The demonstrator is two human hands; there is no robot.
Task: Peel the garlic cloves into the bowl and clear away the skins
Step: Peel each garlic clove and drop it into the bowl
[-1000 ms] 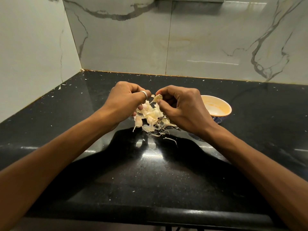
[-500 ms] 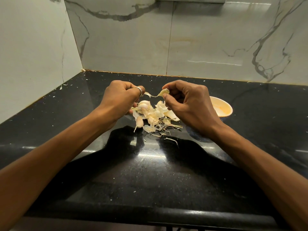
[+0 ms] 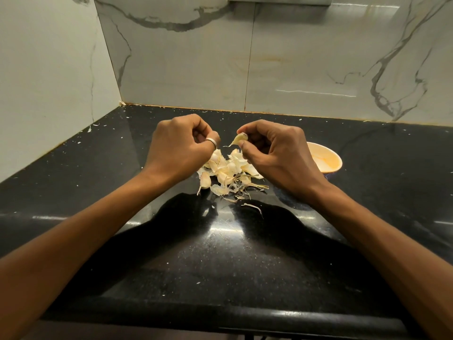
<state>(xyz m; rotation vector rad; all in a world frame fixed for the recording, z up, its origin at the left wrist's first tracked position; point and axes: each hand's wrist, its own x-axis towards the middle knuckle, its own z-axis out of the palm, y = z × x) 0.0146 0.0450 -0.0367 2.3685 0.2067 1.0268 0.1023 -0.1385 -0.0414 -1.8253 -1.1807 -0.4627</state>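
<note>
My left hand (image 3: pixel 181 143) is curled above the pile (image 3: pixel 228 170); I cannot tell if its fingers pinch a skin. The pile of cloves and skins lies in the middle of the counter (image 3: pixel 220 266), under both hands, I think so that skins fall there. My right hand (image 3: pixel 277 153) pinches a clove (image 3: pixel 239 138) with thumb and fingertips. The bowl (image 3: pixel 326 159), nearer the right edge, shows no cloves, but part of it is hidden.

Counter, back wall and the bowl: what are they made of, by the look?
Counter: likely polished black granite or similar stone; fine pale speckles, mirror-like glare. Back wall: glossy marble-look tile or slab; grey veins, vertical seam; real or printed, cannot tell. Bowl: probably glazed ceramic, maybe melamine; smooth, shiny pale-orange inside.
</note>
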